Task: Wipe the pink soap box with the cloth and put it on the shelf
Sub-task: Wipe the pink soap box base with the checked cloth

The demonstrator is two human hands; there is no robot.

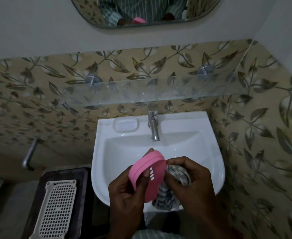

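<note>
Over the sink [107,163], my left hand [124,192] grips the tilted pink soap box [147,175] while my right hand [191,176] presses the bunched cloth [178,173] on it; pushing hard could knock it loose.

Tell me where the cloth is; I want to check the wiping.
Head view, lower centre: the cloth is bunched in the right hand, against the pink soap box, over the sink.

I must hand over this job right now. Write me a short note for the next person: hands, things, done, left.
Left hand holds the pink oval plastic soap box tilted above the white ceramic sink.
Right hand grips the striped grey cloth against the box.
Done: wiping is under way.
Left: finish wiping, then set the box on the glass wall shelf.
</note>
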